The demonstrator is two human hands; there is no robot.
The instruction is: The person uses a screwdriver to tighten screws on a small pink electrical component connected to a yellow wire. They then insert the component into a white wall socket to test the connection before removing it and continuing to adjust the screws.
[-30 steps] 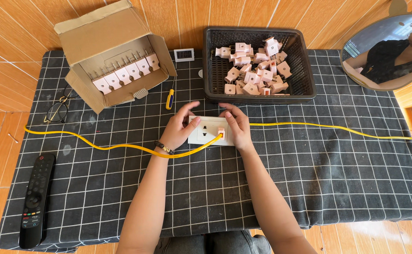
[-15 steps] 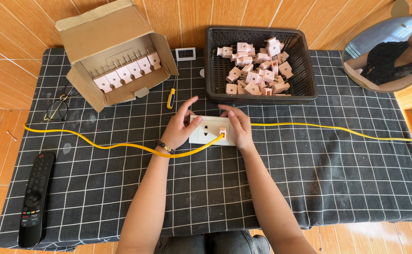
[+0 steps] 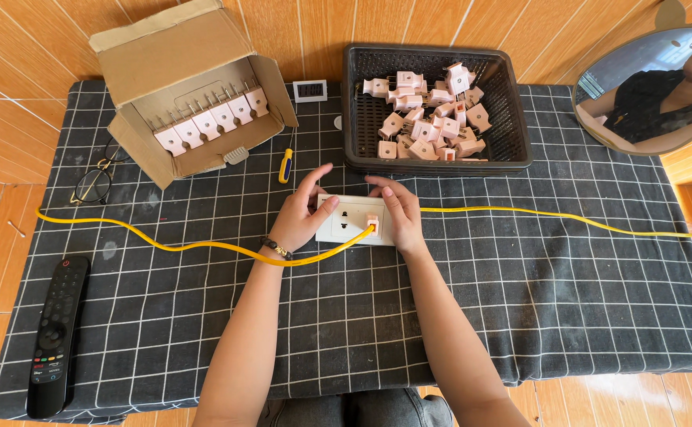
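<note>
Two hands meet over a white socket plate point(image 3: 351, 220) at the middle of the counter point(image 3: 520, 316), which is draped in a dark checked cloth. The left hand point(image 3: 305, 215) lies on the plate's left end, fingers spread and pressing flat, clamped on nothing. The right hand point(image 3: 397, 212) covers the plate's right end, its grip closed on a small pink plug point(image 3: 372, 222) seated in the plate. The plate's long axis runs left to right, so each hand holds one end, and the right hand is the nearer to the plug.

A yellow cable point(image 3: 164, 245) leaves the plug, sweeps left of the plate and also trails right of it to the counter's edge. Nearer the person than the plate, the cloth shows bare squares. Far left of the plate lies a black remote point(image 3: 55, 332), with glasses point(image 3: 97, 178) beyond it.

Behind the plate lie a screwdriver point(image 3: 285, 164), a black basket point(image 3: 512, 119) of loose pink plugs and, behind-left, a cardboard box point(image 3: 164, 55) with plugs in a row. A round mirror point(image 3: 662, 87) stands far right.
</note>
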